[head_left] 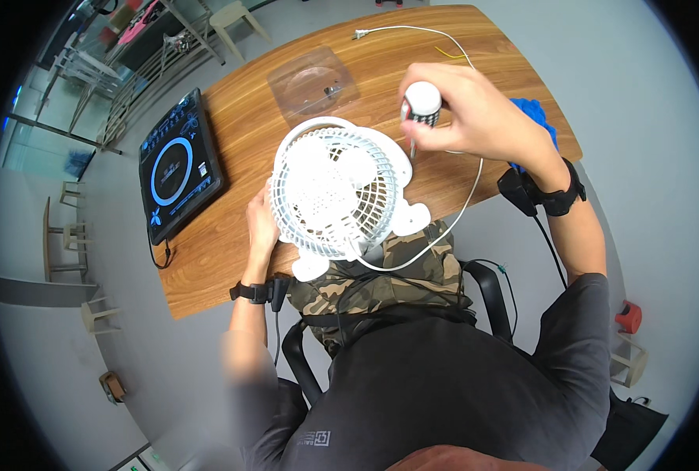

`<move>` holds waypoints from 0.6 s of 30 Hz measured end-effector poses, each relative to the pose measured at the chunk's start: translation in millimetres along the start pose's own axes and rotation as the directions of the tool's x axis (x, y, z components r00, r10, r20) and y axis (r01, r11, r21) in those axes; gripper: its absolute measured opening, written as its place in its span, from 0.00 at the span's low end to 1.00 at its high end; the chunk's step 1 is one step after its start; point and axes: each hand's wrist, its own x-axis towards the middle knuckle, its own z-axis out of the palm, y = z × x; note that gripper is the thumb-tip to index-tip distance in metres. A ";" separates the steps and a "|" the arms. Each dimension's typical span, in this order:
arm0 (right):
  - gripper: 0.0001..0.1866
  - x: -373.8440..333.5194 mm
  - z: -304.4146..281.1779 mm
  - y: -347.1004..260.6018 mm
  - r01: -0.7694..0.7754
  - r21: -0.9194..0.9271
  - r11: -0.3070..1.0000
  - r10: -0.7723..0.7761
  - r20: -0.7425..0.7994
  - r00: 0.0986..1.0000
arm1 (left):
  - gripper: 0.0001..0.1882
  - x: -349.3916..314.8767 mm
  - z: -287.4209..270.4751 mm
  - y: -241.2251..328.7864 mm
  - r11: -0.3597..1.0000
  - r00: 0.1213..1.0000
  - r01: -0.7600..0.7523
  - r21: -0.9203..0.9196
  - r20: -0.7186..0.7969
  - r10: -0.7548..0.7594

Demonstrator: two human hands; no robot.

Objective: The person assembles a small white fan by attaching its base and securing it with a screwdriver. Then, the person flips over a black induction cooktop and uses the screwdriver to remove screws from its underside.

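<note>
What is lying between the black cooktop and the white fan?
In the head view, the left hand, beside the fan, then wooden tabletop toward the cooktop.

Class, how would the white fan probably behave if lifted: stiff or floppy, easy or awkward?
The white fan would probably feel stiff, since its ribbed cage keeps an even, round shape. Its cord looks floppy and may drag behind, as it lies in loose curves.
</note>
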 end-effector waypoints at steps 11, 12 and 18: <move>0.18 -62.4 14.8 -20.7 0.010 0.216 0.976 -0.028 0.078 0.997 | 0.29 -1.6 1.0 -0.2 1.000 1.000 0.016 0.006 0.000 -0.016; 0.18 -63.9 17.9 -20.5 0.006 0.224 0.975 -0.024 0.080 0.997 | 0.30 -1.8 1.0 2.1 0.999 1.000 0.024 -0.025 0.002 -0.024; 0.16 -61.1 31.3 -21.6 0.043 0.227 0.973 -0.057 0.053 0.997 | 0.31 1.5 0.1 -4.7 0.999 0.999 0.033 0.044 -0.002 -0.032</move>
